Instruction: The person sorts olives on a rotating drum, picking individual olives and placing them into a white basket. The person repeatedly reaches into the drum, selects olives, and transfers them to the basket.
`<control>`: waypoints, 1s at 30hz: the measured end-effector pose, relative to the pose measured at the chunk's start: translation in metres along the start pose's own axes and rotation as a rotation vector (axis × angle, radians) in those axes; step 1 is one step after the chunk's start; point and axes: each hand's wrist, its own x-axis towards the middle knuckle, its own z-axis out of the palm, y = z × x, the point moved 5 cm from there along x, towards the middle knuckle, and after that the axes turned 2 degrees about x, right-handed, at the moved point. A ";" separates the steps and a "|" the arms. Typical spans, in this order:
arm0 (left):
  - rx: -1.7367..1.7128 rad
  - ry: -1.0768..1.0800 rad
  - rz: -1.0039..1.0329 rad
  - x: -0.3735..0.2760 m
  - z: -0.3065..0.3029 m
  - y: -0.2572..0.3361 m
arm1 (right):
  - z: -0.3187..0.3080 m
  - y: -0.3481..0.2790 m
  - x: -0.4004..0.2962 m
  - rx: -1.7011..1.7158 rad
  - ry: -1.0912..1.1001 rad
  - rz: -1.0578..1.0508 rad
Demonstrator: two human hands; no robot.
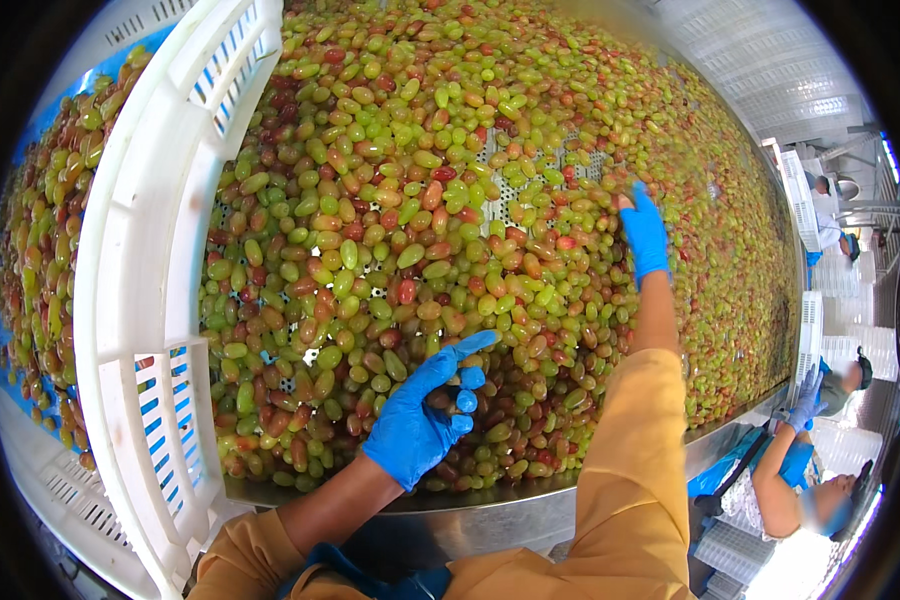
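Observation:
Loose oval grapes (420,255), green to red, cover a perforated metal sorting table (504,196). My left hand (427,412), in a blue glove, is over the grapes near the table's front edge; its index finger points out and the other fingers are curled around a few dark grapes (441,397). Farther out and to the right, my right hand (645,229) reaches over the pile, also gloved in blue, with a fingertip bare through the glove. It touches or nearly touches grapes; whether it holds any is hidden.
A white plastic crate (146,225) stands upright along the left side. Beyond it, more grapes (52,247) lie on blue material. The table's metal rim (495,510) runs in front of me. Co-workers (787,465) are at the right, near stacked white crates (810,330).

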 end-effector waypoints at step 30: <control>0.084 -0.120 -0.117 -0.055 0.001 0.043 | 0.153 -0.378 -0.219 -0.074 -0.343 -1.193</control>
